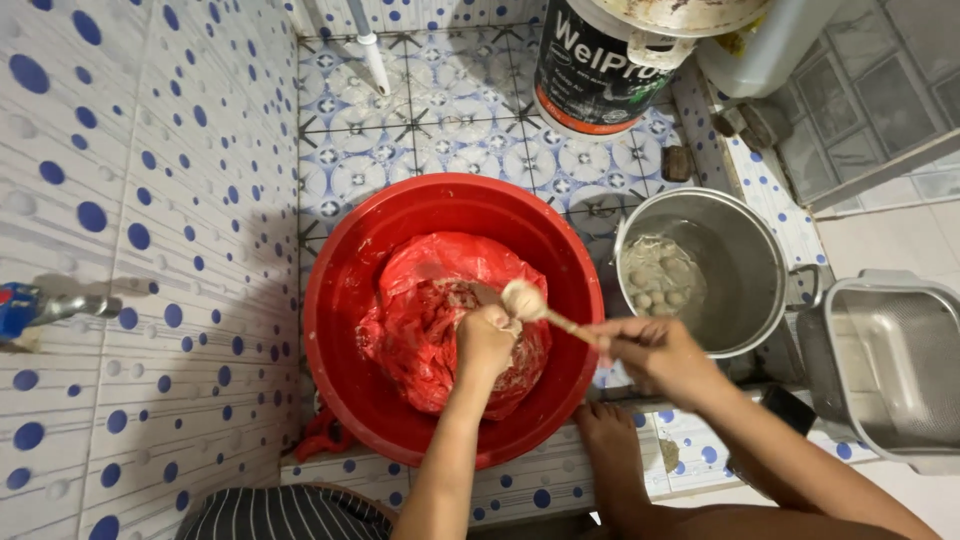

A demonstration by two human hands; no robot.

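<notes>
Pale meat paste (462, 296) in red plastic bag (420, 320) inside round red basin (340, 300) on tiled floor. Left hand (485, 345) fisted, squeezing out ball (522, 297); right hand (655, 355) pinching spoon (560, 320) beneath it. Shaping step judged underway; next, scoop ball toward steel pot (745, 260).

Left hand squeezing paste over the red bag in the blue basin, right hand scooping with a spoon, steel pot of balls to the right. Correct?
Not quite: the head view shows the basin is red, not blue. The rest holds: left hand over the red bag, right hand with the spoon, steel pot on the right.
</notes>
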